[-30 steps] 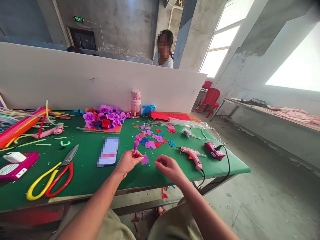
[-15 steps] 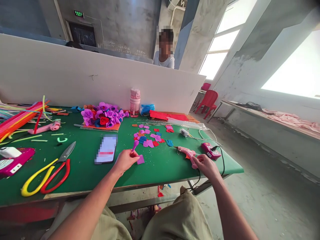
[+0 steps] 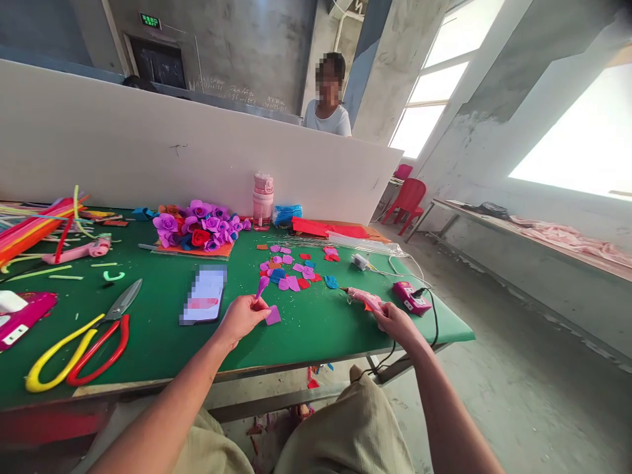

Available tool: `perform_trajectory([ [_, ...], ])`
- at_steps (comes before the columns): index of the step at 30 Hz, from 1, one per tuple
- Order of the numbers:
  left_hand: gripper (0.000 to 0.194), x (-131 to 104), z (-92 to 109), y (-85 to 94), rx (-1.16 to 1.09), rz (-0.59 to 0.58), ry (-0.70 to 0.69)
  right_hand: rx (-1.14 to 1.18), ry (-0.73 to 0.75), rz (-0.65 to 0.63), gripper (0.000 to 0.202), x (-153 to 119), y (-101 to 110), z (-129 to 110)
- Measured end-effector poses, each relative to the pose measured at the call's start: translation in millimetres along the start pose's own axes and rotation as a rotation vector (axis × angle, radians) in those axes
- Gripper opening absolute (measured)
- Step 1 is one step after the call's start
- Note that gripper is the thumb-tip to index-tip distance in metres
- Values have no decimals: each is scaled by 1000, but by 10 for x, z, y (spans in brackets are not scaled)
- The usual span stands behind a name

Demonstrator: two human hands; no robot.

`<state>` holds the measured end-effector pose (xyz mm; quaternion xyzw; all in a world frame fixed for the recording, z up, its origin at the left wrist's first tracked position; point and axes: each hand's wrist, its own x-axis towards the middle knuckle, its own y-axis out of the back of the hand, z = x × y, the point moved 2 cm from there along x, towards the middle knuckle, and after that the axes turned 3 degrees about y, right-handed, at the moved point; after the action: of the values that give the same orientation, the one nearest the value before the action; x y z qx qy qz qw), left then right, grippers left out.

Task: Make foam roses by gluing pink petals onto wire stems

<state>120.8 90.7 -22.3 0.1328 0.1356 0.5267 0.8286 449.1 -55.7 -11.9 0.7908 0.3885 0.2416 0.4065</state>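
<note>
My left hand (image 3: 245,317) pinches a small purple rolled bud (image 3: 263,286), which sticks up from the fingers. A flat purple square (image 3: 273,315) shows at the same fingertips. At the right, my right hand (image 3: 395,320) is closed around the handle of a pink glue gun (image 3: 364,300), which lies low over the green table with its nozzle pointing left. Between the hands and farther back lie loose purple petals (image 3: 289,283), with red, blue and orange pieces among them. Part of the glue gun's handle is hidden by my fingers.
Purple and red paper flowers (image 3: 200,227) lie at the back left, near a pink bottle (image 3: 263,201). A phone (image 3: 203,296) and large scissors (image 3: 99,336) lie left of my left hand. A pink power strip (image 3: 411,298) with a black cable sits at the right.
My right hand has closed more fully around the glue gun's handle. My left hand keeps its pinch on the purple pieces. The whole view has shifted slightly.
</note>
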Motion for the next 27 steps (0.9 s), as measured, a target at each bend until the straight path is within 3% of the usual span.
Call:
perform_trajectory([
  [4, 20, 3, 10, 6, 6, 15, 21, 602, -36, -60, 29, -187, -1, -153],
  [7, 20, 9, 9, 6, 15, 28, 34, 1064, -55, -207, 34, -340, -45, -345],
  [12, 20, 19, -9, 3, 16, 32, 40, 1386, -225, -377, 21, -487, -316, -553],
  [16, 16, 16, -1, 4, 22, 63, 53, 1272, -217, -361, 30, -586, -433, -704],
  [22, 12, -9, 29, -13, 76, 90, 63, 758, 108, -448, 41, -785, -269, -1102],
  [27, 9, -11, 41, -20, 146, 103, 39, 520, 237, -429, 37, -862, -297, -1275],
])
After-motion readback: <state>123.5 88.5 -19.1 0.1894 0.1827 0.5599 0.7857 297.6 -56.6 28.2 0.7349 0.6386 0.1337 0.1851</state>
